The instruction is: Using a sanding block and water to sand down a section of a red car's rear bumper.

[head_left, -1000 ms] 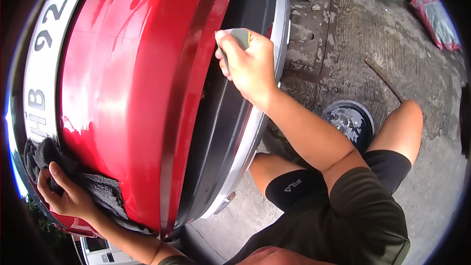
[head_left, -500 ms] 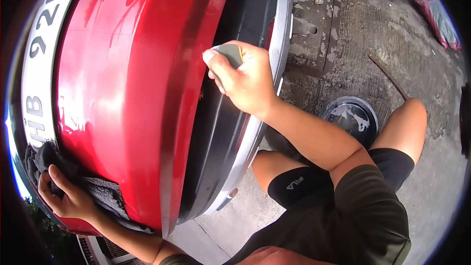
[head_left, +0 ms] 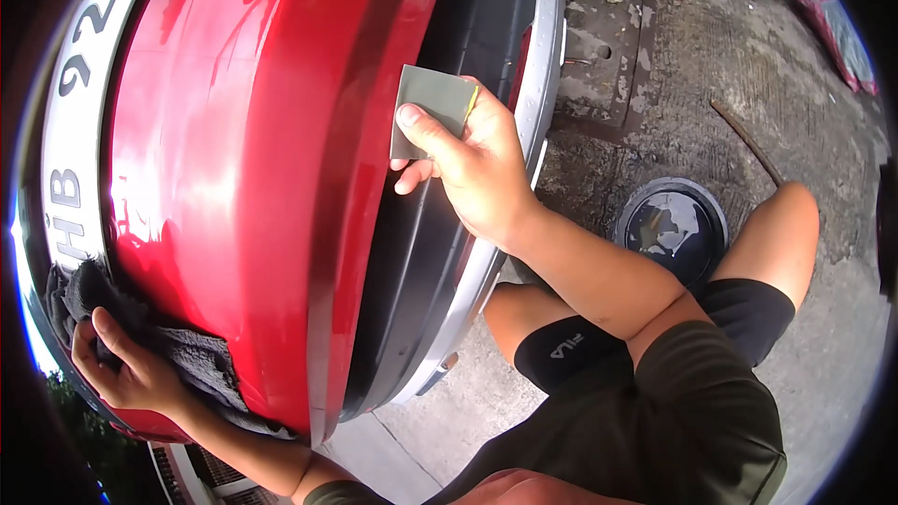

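Note:
Between the thumb and fingers of my right hand is a flat, grey-green square piece with a yellow strip along one edge; its exact kind is unclear. It is held over the seam between the red painted car panel and the black plastic trim. At the lower left, my left hand rests with bent fingers on a dark grey cloth, which is bunched against the red panel. Some of the left fingertips are hidden in the cloth's folds.
A white number plate runs along the panel's left side. A dark round basin with liquid stands on the wet concrete beside my knees. Beyond it lie a stick and a red-edged plastic bag. A silver bumper edge borders the trim.
My right hand has turned, so the grey-green piece now shows its broad face. The view has shifted slightly. My left hand stays on the cloth.

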Demonstrator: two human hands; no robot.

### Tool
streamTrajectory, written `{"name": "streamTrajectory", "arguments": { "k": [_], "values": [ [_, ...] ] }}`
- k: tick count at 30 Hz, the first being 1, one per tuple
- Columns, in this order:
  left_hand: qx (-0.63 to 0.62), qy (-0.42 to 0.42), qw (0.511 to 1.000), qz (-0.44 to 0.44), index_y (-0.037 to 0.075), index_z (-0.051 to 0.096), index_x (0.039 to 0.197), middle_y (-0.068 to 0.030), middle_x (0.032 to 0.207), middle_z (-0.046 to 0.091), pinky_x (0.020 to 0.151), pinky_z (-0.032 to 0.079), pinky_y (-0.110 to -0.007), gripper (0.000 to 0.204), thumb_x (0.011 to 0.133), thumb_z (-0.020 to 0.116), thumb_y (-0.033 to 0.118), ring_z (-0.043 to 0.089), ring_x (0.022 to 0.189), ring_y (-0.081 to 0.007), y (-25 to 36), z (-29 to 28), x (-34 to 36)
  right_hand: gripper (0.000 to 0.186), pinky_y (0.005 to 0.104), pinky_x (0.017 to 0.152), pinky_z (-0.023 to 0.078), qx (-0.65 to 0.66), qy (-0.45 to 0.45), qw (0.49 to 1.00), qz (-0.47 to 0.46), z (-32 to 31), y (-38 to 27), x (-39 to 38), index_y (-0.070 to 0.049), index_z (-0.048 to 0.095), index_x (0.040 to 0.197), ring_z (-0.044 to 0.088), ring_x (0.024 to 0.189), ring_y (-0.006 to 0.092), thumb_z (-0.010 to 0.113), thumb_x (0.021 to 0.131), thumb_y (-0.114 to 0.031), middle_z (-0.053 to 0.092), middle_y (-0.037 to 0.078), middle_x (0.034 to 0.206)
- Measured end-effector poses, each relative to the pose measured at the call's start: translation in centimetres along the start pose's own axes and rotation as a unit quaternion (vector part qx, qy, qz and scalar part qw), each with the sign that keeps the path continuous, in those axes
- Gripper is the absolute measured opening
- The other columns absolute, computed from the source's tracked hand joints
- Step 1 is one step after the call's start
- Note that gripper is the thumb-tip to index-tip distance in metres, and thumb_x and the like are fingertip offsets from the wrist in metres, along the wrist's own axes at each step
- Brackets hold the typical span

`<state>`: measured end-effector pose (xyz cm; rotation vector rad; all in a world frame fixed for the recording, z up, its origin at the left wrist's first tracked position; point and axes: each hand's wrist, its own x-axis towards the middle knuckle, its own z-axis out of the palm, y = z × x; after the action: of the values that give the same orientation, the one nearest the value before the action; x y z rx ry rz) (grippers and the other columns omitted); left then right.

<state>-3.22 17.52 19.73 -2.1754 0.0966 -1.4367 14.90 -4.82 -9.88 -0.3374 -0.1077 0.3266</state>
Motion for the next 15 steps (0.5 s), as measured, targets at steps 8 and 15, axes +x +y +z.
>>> {"name": "streamTrajectory", "arguments": {
  "k": [8,15],
  "values": [
    [0.043,-0.001,0.999,0.020,-0.007,0.072,0.106,-0.0105,0.099,0.074,0.086,0.054,-0.032,0.032,0.098,0.079,0.024,0.066,0.089,-0.0193,-0.8,-0.3,0.3,0.014,0.0284,0.061,0.053,-0.133,0.048,0.989,-0.048,1.3,-0.1,0.1,-0.001,0.071,0.096,0.065,0.073,0.0073,0.068,0.101,-0.014,0.071,0.003,0.082],
    [0.056,-0.004,0.997,0.044,-0.008,0.070,0.103,-0.0092,0.094,0.072,0.074,0.054,-0.029,0.029,0.097,0.080,0.018,0.064,0.082,-0.0165,0.0,-0.1,0.5,0.015,0.0308,0.074,0.057,-0.156,0.057,0.982,-0.089,0.3,1.4,-0.1,0.001,0.071,0.100,0.068,0.080,0.0103,0.073,0.098,-0.014,0.074,0.005,0.085]
  ]
}}
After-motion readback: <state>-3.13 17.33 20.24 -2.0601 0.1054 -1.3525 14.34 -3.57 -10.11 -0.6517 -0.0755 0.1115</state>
